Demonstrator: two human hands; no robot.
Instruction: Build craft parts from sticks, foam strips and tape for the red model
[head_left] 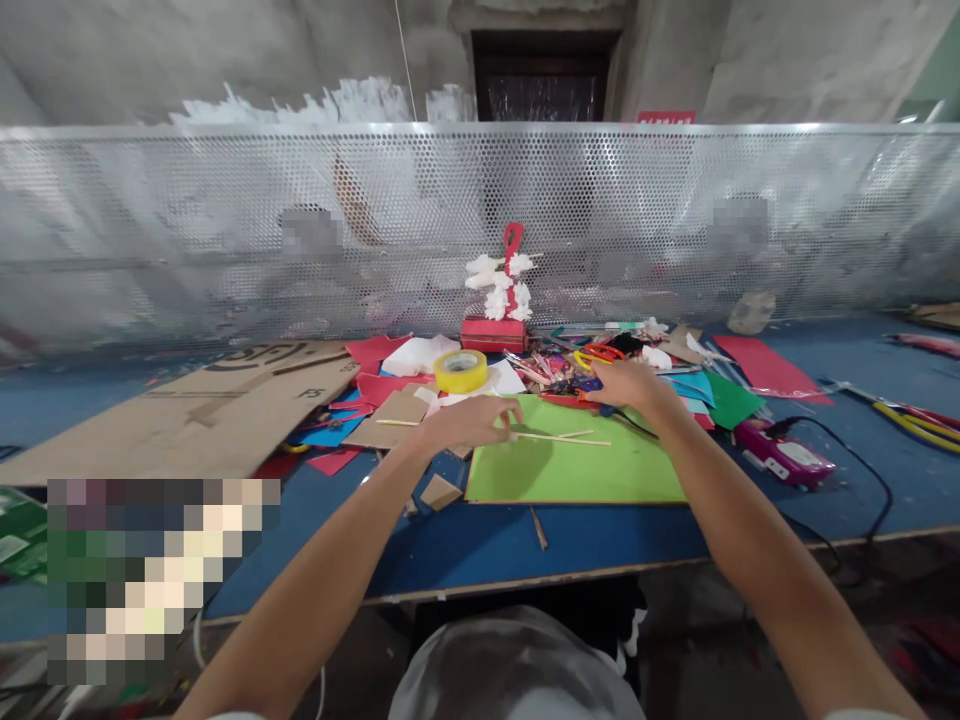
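The left hand (469,420) rests at the nine o'clock edge of the green sheet (577,470), fingers curled onto the left end of a thin stick (562,437) that lies across the sheet. The right hand (626,385) is palm down at twelve o'clock, beside the scissors (600,353) in the craft pile. Its fingertips are buried, so I cannot tell its grip. A tape roll (460,370) sits at eleven o'clock.

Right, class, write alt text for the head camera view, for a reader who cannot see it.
A person's left hand touches thin wooden sticks on a green sheet, while the right hand reaches into a pile of scissors and craft scraps. Nearby, yellow tape and cardboard lie on the blue table.
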